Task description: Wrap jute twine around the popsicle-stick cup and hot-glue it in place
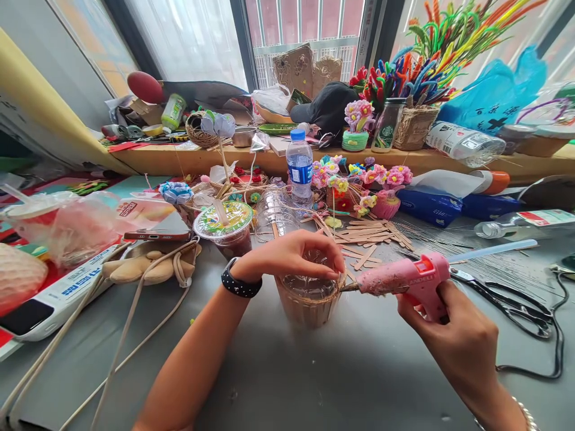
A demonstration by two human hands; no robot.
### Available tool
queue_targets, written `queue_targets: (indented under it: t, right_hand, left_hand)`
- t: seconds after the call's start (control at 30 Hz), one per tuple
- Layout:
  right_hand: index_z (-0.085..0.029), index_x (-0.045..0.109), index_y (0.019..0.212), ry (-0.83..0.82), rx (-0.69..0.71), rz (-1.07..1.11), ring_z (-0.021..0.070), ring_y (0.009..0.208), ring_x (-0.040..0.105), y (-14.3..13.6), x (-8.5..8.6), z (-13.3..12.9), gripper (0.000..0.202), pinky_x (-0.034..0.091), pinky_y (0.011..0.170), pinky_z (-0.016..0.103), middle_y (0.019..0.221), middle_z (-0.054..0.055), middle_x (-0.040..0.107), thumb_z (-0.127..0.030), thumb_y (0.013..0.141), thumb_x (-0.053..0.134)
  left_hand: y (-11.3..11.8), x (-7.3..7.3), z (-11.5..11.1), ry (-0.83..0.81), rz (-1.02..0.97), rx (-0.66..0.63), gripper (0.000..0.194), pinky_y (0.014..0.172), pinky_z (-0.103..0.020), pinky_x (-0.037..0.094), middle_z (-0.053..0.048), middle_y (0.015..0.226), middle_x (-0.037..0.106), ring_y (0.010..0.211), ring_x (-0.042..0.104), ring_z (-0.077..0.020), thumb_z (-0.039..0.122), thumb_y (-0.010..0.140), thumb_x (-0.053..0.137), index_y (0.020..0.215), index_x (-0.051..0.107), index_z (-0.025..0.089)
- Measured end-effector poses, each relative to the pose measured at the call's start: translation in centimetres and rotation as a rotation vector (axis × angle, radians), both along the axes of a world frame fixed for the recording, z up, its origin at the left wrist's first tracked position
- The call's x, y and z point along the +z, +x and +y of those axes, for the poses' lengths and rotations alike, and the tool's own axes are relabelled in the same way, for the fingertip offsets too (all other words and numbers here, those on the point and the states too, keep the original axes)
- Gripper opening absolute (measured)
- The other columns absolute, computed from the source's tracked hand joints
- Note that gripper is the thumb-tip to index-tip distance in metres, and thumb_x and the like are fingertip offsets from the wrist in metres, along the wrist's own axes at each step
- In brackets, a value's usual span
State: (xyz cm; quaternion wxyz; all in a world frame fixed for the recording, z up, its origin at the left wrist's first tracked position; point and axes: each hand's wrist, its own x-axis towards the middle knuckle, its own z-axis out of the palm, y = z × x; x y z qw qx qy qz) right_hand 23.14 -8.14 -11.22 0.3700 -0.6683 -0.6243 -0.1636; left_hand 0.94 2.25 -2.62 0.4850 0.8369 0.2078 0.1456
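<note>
My right hand (458, 329) is wrapped round the handle of a pink glue gun (404, 278), which has a pale glue stick (494, 250) out of its back. The gun's nozzle points left at the rim of a cup (309, 305) whose outside is covered with wooden strips. Over the cup's top, my left hand (300, 254) is bent with thumb and fingers close together at the right rim. A thin strand rises by those fingertips; what exactly they pinch is too small to tell.
Behind the cup lie wooden sticks (368, 233), a lidded drink cup (224, 224) and a water bottle (299, 167). Black scissors (507, 299) and a black cable (559, 341) are at right. A phone (157, 235) and beige cords (130, 311) are at left.
</note>
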Motion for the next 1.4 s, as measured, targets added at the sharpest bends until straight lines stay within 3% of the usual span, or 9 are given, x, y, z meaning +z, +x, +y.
queue_targets:
  t: [0.57,0.77,1.4]
  right_hand:
    - [-0.019,0.039,0.065,0.033,-0.035,-0.076,0.0083,0.043,0.035,0.33,-0.03,0.04,0.021,0.03,0.045,0.023,0.05,-0.003,0.04,-0.035,0.073,0.05]
    - [-0.019,0.038,0.062,0.173,-0.001,-0.119,0.0061,0.04,0.034,0.43,-0.08,0.47,0.023,0.028,0.041,0.02,0.048,-0.006,0.036,-0.034,0.074,0.051]
    - [-0.016,0.042,0.066,0.126,-0.015,-0.113,0.0069,0.042,0.037,0.96,-0.35,0.33,0.019,0.029,0.042,0.02,0.05,-0.004,0.039,-0.031,0.074,0.052]
  left_hand:
    - [0.06,-0.03,0.08,-0.008,-0.03,-0.024,0.007,0.083,-0.024,0.038,-0.001,0.081,0.059,0.082,0.055,-0.0102,0.015,0.076,0.056,0.082,0.058,0.012]
    - [0.02,-0.12,0.15,0.007,-0.026,-0.018,0.007,0.08,-0.023,0.039,-0.001,0.081,0.059,0.081,0.055,-0.0105,0.017,0.076,0.057,0.081,0.058,0.012]
    - [0.04,-0.22,0.21,-0.017,-0.036,-0.02,0.007,0.079,-0.023,0.039,-0.001,0.08,0.059,0.081,0.055,-0.0102,0.016,0.076,0.056,0.082,0.058,0.012]
